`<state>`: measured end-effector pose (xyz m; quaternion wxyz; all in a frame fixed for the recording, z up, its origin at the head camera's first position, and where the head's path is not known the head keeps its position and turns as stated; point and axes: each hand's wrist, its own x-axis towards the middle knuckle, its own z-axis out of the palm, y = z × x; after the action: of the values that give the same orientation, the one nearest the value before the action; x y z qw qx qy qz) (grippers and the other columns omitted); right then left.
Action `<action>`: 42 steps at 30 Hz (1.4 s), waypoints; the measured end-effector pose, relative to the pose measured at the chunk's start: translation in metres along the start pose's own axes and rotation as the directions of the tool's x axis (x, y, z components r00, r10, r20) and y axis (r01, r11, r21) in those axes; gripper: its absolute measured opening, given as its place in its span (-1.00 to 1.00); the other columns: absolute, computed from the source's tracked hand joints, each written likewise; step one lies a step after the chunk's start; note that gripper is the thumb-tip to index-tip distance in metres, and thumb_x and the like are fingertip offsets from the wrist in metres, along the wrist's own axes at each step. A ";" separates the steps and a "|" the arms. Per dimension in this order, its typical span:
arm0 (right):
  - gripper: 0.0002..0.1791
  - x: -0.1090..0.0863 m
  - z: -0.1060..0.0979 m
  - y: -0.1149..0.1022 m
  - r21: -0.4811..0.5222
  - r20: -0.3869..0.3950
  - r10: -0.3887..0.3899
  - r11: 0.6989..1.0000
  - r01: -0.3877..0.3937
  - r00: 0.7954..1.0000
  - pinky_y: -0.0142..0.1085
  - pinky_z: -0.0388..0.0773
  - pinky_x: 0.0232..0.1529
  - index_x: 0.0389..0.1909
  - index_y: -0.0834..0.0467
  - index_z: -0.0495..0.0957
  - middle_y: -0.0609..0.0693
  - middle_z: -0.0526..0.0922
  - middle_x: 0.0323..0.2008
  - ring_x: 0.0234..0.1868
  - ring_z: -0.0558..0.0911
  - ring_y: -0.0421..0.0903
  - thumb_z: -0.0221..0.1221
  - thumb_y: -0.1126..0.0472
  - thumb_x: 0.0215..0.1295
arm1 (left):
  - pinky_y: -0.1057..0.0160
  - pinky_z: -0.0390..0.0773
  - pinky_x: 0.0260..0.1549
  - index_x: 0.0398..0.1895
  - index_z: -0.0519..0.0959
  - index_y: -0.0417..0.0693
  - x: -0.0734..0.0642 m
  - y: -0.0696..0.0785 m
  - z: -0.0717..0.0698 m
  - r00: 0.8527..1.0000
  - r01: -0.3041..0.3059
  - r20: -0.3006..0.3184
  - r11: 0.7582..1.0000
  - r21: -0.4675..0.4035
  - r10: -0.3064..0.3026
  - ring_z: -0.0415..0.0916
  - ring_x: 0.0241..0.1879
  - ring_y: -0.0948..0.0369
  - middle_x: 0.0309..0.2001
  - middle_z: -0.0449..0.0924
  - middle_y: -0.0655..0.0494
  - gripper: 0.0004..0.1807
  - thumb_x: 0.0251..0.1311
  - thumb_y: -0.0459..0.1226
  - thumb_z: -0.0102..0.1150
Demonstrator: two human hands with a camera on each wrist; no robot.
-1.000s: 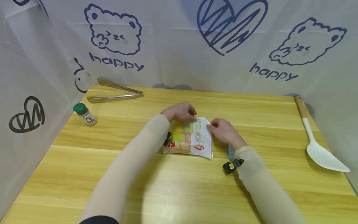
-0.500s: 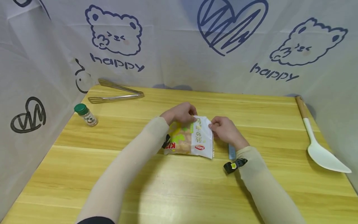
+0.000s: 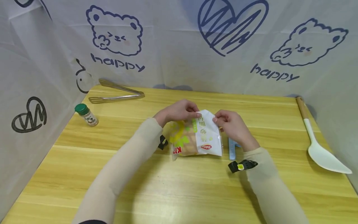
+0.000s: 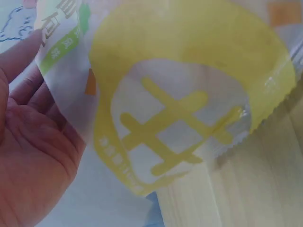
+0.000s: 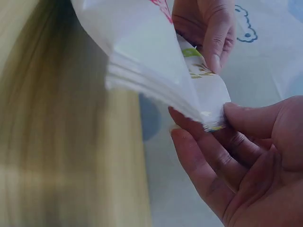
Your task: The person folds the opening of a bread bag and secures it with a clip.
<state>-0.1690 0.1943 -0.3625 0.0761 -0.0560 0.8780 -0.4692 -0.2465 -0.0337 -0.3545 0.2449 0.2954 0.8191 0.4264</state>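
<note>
A printed plastic bread bag (image 3: 188,141), yellow, green and white with tan bread showing through, is held up near the middle of the wooden table in the head view. My left hand (image 3: 180,111) pinches its upper edge between thumb and fingers. The upper right corner, at the white end, is pinched by my right hand (image 3: 234,128). Close up in the left wrist view, the bag's yellow print (image 4: 189,40) fills most of the picture beside the left palm (image 4: 40,165). In the right wrist view, the right thumb (image 5: 253,120) presses the crimped end against the fingers.
Metal tongs (image 3: 117,98) lie at the back left, near a green-capped seasoning jar (image 3: 86,115). A light-blue flat piece with markings (image 3: 231,151) lies partly hidden behind the right hand. A white ladle-like spoon (image 3: 321,155) with a wooden handle lies far right. White cloth (image 3: 179,68) borders the table.
Both hands have moved up and slightly right with the bread bag. The bag's white end is now raised and tilted more, and more of the light-blue piece shows.
</note>
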 end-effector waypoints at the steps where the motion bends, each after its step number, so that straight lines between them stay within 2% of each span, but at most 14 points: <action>1: -0.81 -0.001 -0.001 -0.002 -0.007 -0.008 -0.015 1.000 0.015 1.000 -0.02 0.60 -0.19 -0.13 0.28 0.58 0.12 0.65 -0.37 -0.28 0.59 0.02 0.09 0.22 0.48 | 0.30 0.47 -0.42 -0.22 0.64 -0.18 -0.002 0.002 0.000 1.000 -0.010 -0.007 1.000 -0.007 0.010 0.45 -0.42 0.21 -0.32 0.64 0.05 -0.80 0.37 -0.20 0.19; 5: -0.82 -0.006 -0.005 -0.013 -0.048 -0.043 -0.073 0.996 0.071 0.996 -0.06 0.60 -0.21 -0.15 0.26 0.60 0.10 0.67 -0.37 -0.31 0.61 0.01 0.10 0.22 0.47 | 0.27 0.50 -0.35 -0.26 0.65 -0.19 -0.009 0.009 -0.003 0.997 -0.057 -0.049 0.998 -0.028 0.056 0.50 -0.37 0.17 -0.33 0.66 0.03 -0.86 0.33 -0.26 0.24; 11: -0.80 -0.014 -0.010 -0.025 -0.099 -0.111 -0.116 0.989 0.105 0.987 -0.17 0.51 -0.27 -0.13 0.24 0.60 0.09 0.67 -0.32 -0.32 0.58 -0.02 0.09 0.19 0.49 | 0.27 0.47 -0.33 -0.30 0.64 -0.18 -0.018 0.023 -0.004 0.986 -0.123 -0.122 0.991 -0.042 0.117 0.52 -0.38 0.15 -0.35 0.65 0.04 -0.91 0.29 -0.31 0.28; 17: -0.78 -0.016 -0.009 -0.029 -0.036 -0.157 -0.136 0.991 0.132 0.978 -0.25 0.49 -0.28 -0.13 0.25 0.61 0.08 0.70 -0.27 -0.29 0.62 -0.04 0.17 0.16 0.44 | 0.27 0.48 -0.29 -0.31 0.66 -0.16 -0.026 0.028 0.001 0.962 -0.181 -0.214 0.983 -0.033 0.170 0.53 -0.36 0.16 -0.35 0.64 0.06 -0.91 0.32 -0.32 0.24; 20: -0.78 -0.018 -0.008 -0.028 -0.012 -0.190 -0.177 0.984 0.178 0.966 -0.30 0.51 -0.31 -0.11 0.26 0.62 0.09 0.71 -0.25 -0.29 0.63 -0.05 0.20 0.17 0.42 | 0.26 0.50 -0.26 -0.29 0.66 -0.15 -0.029 0.027 0.005 0.946 -0.220 -0.253 0.975 -0.044 0.202 0.55 -0.35 0.18 -0.33 0.65 0.08 -0.90 0.35 -0.31 0.20; 25: -0.77 -0.021 -0.008 -0.028 0.006 -0.233 -0.253 0.965 0.262 0.939 -0.36 0.53 -0.37 -0.10 0.27 0.64 0.10 0.71 -0.23 -0.33 0.63 -0.05 0.19 0.18 0.42 | 0.26 0.51 -0.36 -0.17 0.67 -0.22 -0.034 0.026 0.010 0.927 -0.273 -0.291 0.957 -0.098 0.235 0.61 -0.38 0.18 -0.35 0.70 0.08 -0.86 0.37 -0.33 0.17; 28: -0.77 -0.023 -0.009 -0.029 0.032 -0.234 -0.266 0.959 0.281 0.935 -0.35 0.55 -0.38 -0.09 0.26 0.64 0.09 0.72 -0.23 -0.33 0.65 -0.06 0.20 0.17 0.42 | 0.25 0.53 -0.38 -0.10 0.66 -0.26 -0.036 0.028 0.013 0.921 -0.283 -0.312 0.950 -0.131 0.232 0.64 -0.37 0.17 -0.35 0.71 0.07 -0.83 0.36 -0.34 0.18; 33: -0.78 -0.026 -0.009 -0.030 0.083 -0.231 -0.302 0.941 0.328 0.925 -0.34 0.59 -0.39 -0.06 0.25 0.64 0.10 0.72 -0.21 -0.34 0.66 -0.07 0.20 0.21 0.41 | 0.22 0.56 -0.39 -0.11 0.66 -0.26 -0.039 0.028 0.017 0.908 -0.318 -0.333 0.935 -0.156 0.253 0.65 -0.39 0.14 -0.35 0.71 0.07 -0.83 0.37 -0.33 0.18; 36: -0.80 -0.028 -0.009 -0.030 0.099 -0.242 -0.334 0.926 0.365 0.911 -0.33 0.60 -0.40 -0.06 0.24 0.65 0.10 0.72 -0.21 -0.34 0.66 -0.07 0.20 0.24 0.41 | 0.22 0.57 -0.38 -0.11 0.65 -0.28 -0.041 0.027 0.019 0.896 -0.357 -0.339 0.918 -0.172 0.285 0.66 -0.38 0.13 -0.34 0.72 0.04 -0.82 0.37 -0.34 0.17; 42: -0.84 -0.030 -0.009 -0.028 0.125 -0.270 -0.397 0.889 0.441 0.877 -0.36 0.58 -0.43 -0.09 0.26 0.67 0.10 0.71 -0.22 -0.37 0.66 -0.09 0.19 0.33 0.39 | 0.23 0.57 -0.38 -0.06 0.62 -0.38 -0.042 0.027 0.022 0.869 -0.451 -0.344 0.856 -0.253 0.356 0.68 -0.33 0.07 -0.32 0.72 -0.09 -0.81 0.35 -0.45 0.12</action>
<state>-0.1406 0.1911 -0.3320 -0.1282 -0.1819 0.8006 -0.5564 -0.1950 -0.0387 -0.3369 0.0738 0.3532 0.6827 0.6354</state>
